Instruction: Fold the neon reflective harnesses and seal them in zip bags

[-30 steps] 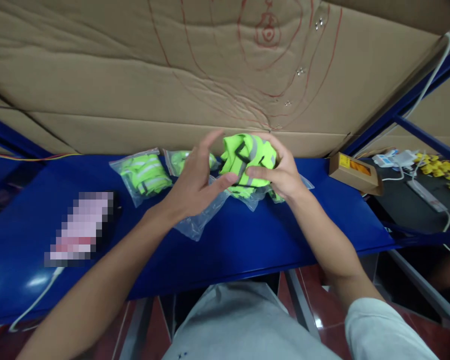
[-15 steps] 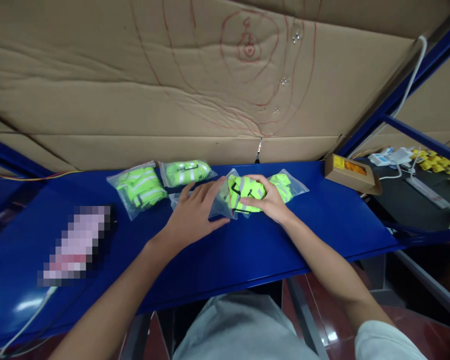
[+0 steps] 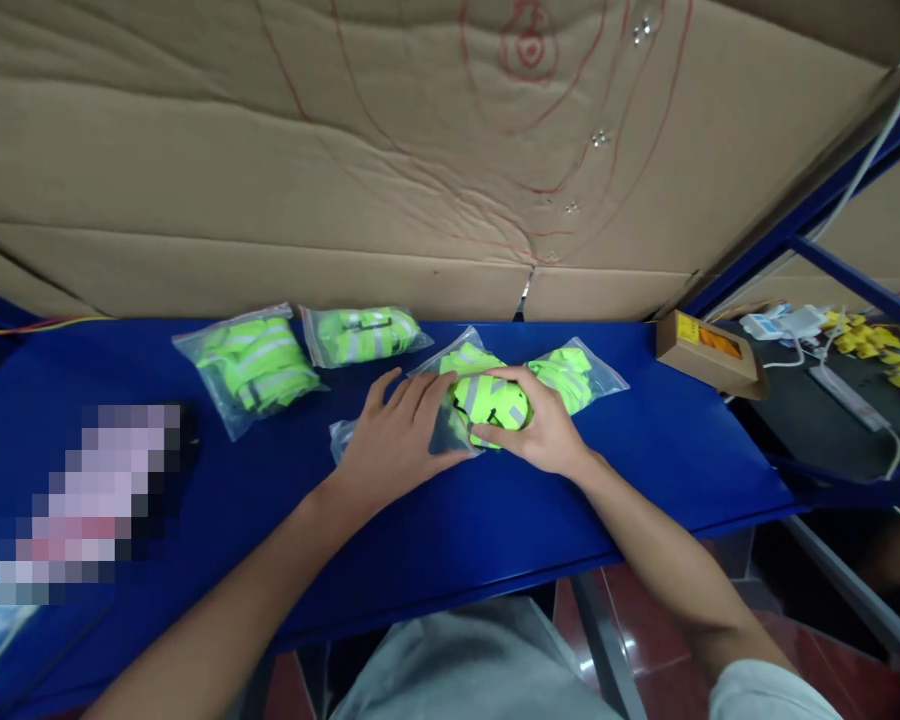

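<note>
My right hand (image 3: 549,425) is wrapped round a rolled neon-yellow reflective vest (image 3: 499,402) with grey stripes and black straps. Its left end sits at the mouth of a clear plastic bag (image 3: 450,437). My left hand (image 3: 397,432) grips that bag, thumb below and fingers above; the hand hides much of the bag. Just behind the roll lies a bagged vest (image 3: 471,354), partly covered. To the right, another bagged vest (image 3: 566,375) rests close by my right hand.
On the blue table (image 3: 645,450), two more bagged vests (image 3: 259,362) (image 3: 371,335) lie at the back left. A pixelated pinkish object (image 3: 97,490) lies at the left. An open cardboard box (image 3: 709,352) stands at the right end. A cardboard wall (image 3: 390,230) rises behind.
The rolled vest has moved slightly towards me and further into the bag mouth, uncovering more of the bagged vest behind. The camera view has shifted a little.
</note>
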`<state>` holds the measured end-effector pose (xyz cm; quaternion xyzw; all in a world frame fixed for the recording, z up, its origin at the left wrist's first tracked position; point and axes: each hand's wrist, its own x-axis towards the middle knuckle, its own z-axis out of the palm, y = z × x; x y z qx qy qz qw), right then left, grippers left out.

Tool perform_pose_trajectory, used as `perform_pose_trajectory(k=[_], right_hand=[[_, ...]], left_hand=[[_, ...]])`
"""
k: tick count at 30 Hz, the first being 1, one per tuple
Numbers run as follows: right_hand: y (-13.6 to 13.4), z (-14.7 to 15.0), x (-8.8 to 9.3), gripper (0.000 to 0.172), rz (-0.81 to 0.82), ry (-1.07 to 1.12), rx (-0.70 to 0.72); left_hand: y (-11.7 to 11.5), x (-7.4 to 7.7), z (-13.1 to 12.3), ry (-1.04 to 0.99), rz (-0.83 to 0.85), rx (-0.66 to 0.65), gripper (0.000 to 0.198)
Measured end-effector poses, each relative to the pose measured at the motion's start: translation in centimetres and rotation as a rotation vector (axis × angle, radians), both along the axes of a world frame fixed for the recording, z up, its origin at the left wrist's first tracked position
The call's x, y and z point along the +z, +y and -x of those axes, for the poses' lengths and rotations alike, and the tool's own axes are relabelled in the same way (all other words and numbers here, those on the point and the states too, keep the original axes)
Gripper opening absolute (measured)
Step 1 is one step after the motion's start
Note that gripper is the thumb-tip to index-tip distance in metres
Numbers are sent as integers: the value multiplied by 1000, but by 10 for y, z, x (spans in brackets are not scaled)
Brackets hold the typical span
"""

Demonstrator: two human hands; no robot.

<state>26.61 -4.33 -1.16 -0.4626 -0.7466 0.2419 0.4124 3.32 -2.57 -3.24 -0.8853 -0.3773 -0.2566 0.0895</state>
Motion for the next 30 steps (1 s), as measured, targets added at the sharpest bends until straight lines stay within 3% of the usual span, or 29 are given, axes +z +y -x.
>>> perform_pose_trajectory(k=[5,9,13,15,20,25,30], right_hand=[[0,-8,9,64,-64,-67,128],[1,-9,10,60,-112,-88,132],[-2,-1,5,60,-151,-46,171],[-5,3,4,52,-159,-22,194],[-11,8,4,33,-212,13,136],[-8,5,3,19,-223,32,26],[-9,10,2,29,-177,-20,96]], left_hand=[[-5,1,-1,-67,45,48,88],[-8,5,-1,-103,73,-39,85],[-13,7,-3,-130,198,-63,102],[-16,7,-4,-144,292,-90,110],[-22,10,-7,-275,461,-122,102],[-20,18,-6,-431,743,-77,99],[-16,12,-7,-285,752,-76,96]])
